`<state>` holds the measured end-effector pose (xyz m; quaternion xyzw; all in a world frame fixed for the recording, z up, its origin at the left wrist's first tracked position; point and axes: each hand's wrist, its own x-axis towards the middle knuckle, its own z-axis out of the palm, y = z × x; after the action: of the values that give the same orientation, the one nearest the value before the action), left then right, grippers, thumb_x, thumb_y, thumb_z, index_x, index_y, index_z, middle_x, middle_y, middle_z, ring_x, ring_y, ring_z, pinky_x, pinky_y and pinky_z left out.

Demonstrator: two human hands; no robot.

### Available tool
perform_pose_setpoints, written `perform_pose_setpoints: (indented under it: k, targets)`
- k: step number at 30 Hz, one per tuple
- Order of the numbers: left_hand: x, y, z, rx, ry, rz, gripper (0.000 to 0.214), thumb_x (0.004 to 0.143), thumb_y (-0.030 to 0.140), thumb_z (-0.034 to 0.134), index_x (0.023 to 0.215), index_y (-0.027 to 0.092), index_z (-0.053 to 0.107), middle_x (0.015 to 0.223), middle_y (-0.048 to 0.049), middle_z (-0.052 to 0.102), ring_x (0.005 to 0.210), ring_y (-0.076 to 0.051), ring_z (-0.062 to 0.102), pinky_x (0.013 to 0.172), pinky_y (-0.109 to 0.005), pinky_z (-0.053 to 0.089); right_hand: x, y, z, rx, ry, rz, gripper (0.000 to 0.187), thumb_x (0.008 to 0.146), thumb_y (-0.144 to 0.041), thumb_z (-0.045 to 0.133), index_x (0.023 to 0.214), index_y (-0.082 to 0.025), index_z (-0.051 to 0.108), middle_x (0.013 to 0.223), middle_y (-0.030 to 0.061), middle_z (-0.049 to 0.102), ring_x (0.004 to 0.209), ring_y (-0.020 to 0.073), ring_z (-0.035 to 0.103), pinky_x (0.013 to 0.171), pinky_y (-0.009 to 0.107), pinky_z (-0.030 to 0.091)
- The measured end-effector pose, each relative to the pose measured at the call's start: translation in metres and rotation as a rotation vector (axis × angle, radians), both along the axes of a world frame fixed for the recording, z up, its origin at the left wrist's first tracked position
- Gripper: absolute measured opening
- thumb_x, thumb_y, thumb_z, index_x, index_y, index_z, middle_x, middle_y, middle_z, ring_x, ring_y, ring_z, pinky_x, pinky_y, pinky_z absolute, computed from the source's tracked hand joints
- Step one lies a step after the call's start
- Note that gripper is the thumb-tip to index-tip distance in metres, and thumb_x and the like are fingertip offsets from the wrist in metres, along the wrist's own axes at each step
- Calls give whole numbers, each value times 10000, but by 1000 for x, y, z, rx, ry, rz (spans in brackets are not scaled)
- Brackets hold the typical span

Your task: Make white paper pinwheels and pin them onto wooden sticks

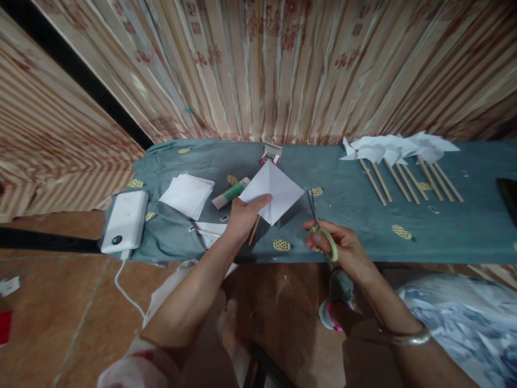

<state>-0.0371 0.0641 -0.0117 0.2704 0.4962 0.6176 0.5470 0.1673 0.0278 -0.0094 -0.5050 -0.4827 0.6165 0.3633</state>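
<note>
A creased white paper square [278, 188] is pinched in my left hand [244, 215], thumb on top, one corner pointing away from me. My right hand [339, 242] grips scissors [323, 237] with light green handles, their blades pointing away and apart from the paper's right corner. Left of the paper lies a green and white glue stick [232, 193], beside a stack of white paper squares [188, 195]. Just beyond the paper is a small open box of metal pins [270, 156]. A wooden stick [253, 230] shows partly under my left hand.
Several white paper pinwheels [398, 148] on wooden sticks lie in a row at the right. A white power bank [126, 221] with a cable [121, 277] rests at the left end of the cloth-covered table [351, 215]. A patterned curtain [258, 70] hangs behind.
</note>
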Motion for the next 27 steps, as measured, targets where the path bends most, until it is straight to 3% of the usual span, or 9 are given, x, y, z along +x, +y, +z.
perform_pose_setpoints:
  k: [4,6,9,12,16,22,27]
  targets:
    - [7,-9,-5,-95,264,-192,245,538,250,794,728,125,704,717,-62,705,688,-212,638,640,-312,495,8,15,1,35,39,-244,401,585,-415,823,911,-222,691,680,-20,678,580,103,581,539,216,460]
    - [13,-15,-4,-138,351,-328,188,565,233,770,708,131,702,671,-37,685,636,-182,614,590,-280,466,9,21,3,47,83,-299,427,544,-363,852,917,-233,688,699,-35,683,591,93,585,546,201,460]
    - [22,-22,-1,-156,400,-498,110,599,204,727,670,133,685,593,0,634,549,-136,556,518,-240,404,11,26,10,69,119,-294,461,466,-287,884,882,-234,691,703,-51,683,586,84,578,540,190,459]
    - [28,-24,-1,-127,437,-590,86,595,189,717,619,127,663,567,7,606,530,-121,531,503,-227,378,10,29,16,38,99,-203,491,419,-258,893,862,-224,683,623,-68,653,510,80,540,483,197,443]
    - [31,-23,-5,-126,408,-577,107,576,180,710,657,114,688,589,1,621,554,-126,538,528,-228,397,8,32,16,44,66,-159,468,450,-321,881,849,-211,662,595,-57,654,490,99,544,477,231,462]
    - [33,-19,-5,-161,292,-472,181,546,272,729,641,121,698,574,9,621,524,-113,507,521,-226,389,6,36,10,122,92,-300,430,473,-337,869,821,-211,651,615,-47,664,511,106,556,526,257,495]
    - [30,-16,-11,-89,265,-416,188,532,318,737,591,147,687,581,9,617,555,-125,512,551,-241,385,6,37,10,173,99,-387,395,483,-307,857,811,-212,660,628,-40,667,519,111,563,537,268,493]
